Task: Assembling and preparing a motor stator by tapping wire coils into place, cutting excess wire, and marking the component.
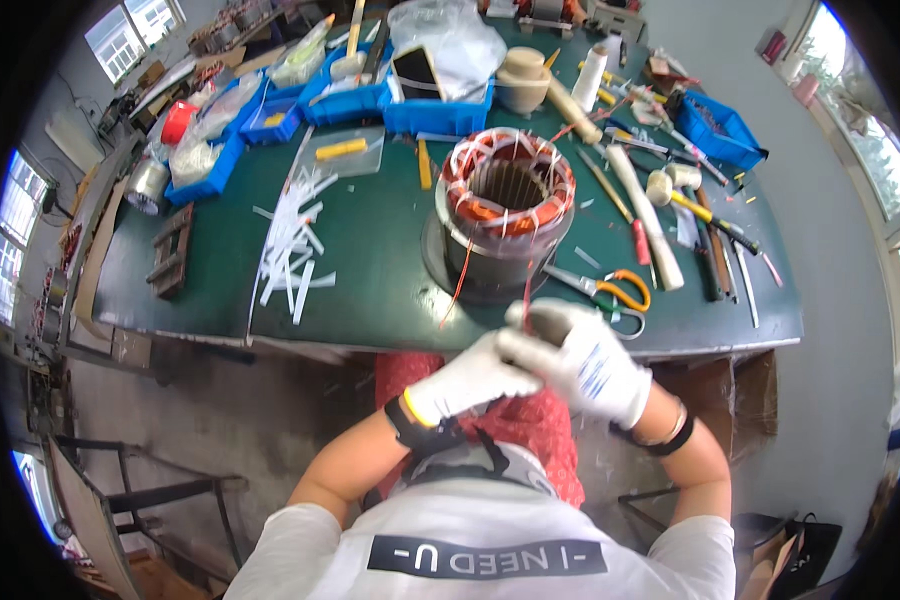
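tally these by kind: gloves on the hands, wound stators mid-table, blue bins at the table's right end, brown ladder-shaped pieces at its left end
White gloves: 2
Wound stator: 1
Blue bin: 1
Brown ladder-shaped piece: 1
Total: 5
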`<state>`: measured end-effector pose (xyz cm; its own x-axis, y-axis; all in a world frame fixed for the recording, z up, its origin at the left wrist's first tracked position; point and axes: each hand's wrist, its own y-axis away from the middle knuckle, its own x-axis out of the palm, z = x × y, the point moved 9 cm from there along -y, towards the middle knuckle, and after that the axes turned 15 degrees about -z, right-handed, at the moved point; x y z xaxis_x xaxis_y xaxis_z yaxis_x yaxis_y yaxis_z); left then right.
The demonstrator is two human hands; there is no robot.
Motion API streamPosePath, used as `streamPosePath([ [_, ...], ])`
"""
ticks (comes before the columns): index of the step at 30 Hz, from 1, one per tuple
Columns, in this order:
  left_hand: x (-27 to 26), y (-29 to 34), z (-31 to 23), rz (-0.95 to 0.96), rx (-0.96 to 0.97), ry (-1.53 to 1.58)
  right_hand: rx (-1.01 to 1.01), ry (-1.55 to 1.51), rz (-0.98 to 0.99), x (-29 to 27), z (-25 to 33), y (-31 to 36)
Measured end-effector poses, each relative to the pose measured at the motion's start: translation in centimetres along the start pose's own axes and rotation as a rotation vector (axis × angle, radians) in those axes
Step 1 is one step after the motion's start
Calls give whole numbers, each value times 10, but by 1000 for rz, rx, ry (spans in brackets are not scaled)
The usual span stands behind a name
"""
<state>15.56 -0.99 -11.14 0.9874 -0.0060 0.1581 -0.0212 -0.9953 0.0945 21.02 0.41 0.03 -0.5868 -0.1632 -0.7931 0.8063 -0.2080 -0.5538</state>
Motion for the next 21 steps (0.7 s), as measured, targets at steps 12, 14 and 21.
streamPosePath([
  [12,28,-4,30,-4,52,-364,107,67,56,29,-25,68],
  [14,29,-5,29,-10,45,-522,220,40,122,28,-32,78],
  [21,51,-26,3,-33,215,-932,305,276,289,14,-52,82],
])
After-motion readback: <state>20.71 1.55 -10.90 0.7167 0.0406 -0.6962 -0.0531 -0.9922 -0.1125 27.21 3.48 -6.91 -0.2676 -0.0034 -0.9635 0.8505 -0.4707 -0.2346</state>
